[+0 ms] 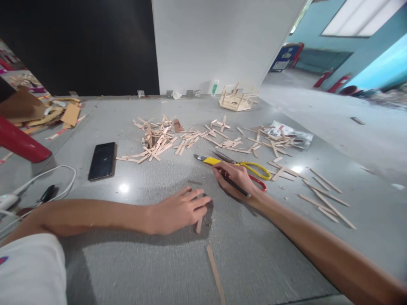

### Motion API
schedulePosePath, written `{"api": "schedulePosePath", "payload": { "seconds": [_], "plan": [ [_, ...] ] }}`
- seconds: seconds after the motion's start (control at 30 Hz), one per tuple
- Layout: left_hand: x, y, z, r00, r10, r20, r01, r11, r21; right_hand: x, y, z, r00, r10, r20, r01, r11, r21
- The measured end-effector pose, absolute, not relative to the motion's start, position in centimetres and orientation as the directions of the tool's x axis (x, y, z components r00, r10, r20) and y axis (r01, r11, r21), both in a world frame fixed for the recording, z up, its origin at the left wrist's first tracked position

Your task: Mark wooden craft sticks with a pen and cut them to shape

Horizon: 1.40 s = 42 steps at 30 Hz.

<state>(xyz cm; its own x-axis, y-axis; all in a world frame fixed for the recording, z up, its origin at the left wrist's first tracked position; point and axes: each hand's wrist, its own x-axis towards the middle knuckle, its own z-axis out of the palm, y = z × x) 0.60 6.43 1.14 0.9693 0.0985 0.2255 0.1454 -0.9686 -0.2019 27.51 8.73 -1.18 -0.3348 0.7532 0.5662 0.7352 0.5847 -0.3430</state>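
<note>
My left hand (pixel 182 210) rests low over the table with its fingers stretched out. Beneath them lies a flat wooden stick (pixel 199 225), partly hidden by the fingers. A black pen (pixel 235 185) is tucked in my right hand (pixel 234 177). The fingertips of that hand touch the yellow handle of a utility knife (pixel 210 161), whose blade points left; whether they grip it I cannot tell. Right behind the hand lie scissors (pixel 258 168) with one yellow and one red handle, partly covered by it. Closer to me is another flat wooden stick (pixel 215 273).
Piles of wooden sticks (pixel 159 142) spread across the table's middle, with more sticks (pixel 327 201) at right. A phone (pixel 102 161) and white cable (pixel 68 169) lie left. At the back stand a small stick frame (pixel 237 101) and a small bottle (pixel 215 87); a plastic packet (pixel 294 133) lies right.
</note>
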Motion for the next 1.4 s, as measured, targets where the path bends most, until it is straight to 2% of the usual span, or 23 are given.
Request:
{"api": "schedulePosePath", "payload": {
  "seconds": [0.17,0.3,0.43,0.63,0.73,0.83,1.07,1.27,1.4],
  "plan": [
    [0.9,5.7,0.1,0.912,0.262,0.315,0.344,-0.907,-0.243,27.3,8.4,-1.2,-0.326,0.76,0.562,0.737,0.577,-0.353],
    [0.5,3.4,-0.3,0.845,0.374,0.382,0.502,-0.801,-0.327,27.0,8.1,-0.6,-0.276,0.79,0.548,0.742,0.538,-0.401],
    [0.0,0.9,-0.5,0.854,0.347,0.388,0.496,-0.769,-0.403,26.9,7.5,0.1,-0.251,0.823,0.51,0.738,0.504,-0.449],
    [-0.2,0.2,0.2,0.865,0.338,0.372,0.485,-0.757,-0.439,26.4,6.8,0.2,-0.198,0.881,0.43,0.708,0.432,-0.559],
    [-0.2,0.1,0.1,0.88,0.301,0.368,0.447,-0.787,-0.424,25.9,6.6,0.3,-0.11,0.914,0.391,0.684,0.355,-0.637],
    [0.0,0.2,-0.4,0.882,0.35,0.316,0.455,-0.804,-0.381,25.1,6.3,0.8,-0.075,0.943,0.324,0.644,0.294,-0.706],
    [0.4,0.6,-0.6,0.864,0.41,0.292,0.491,-0.814,-0.31,22.5,4.7,0.6,-0.229,0.97,0.081,0.451,0.179,-0.874],
    [0.5,0.6,-0.6,0.861,0.42,0.286,0.493,-0.827,-0.271,21.8,5.0,-0.4,-0.274,0.956,0.102,0.449,0.221,-0.866],
    [0.3,0.1,-0.1,0.866,0.38,0.325,0.484,-0.801,-0.353,21.8,5.0,-0.5,-0.269,0.963,0.034,0.407,0.145,-0.902]
  ]
}}
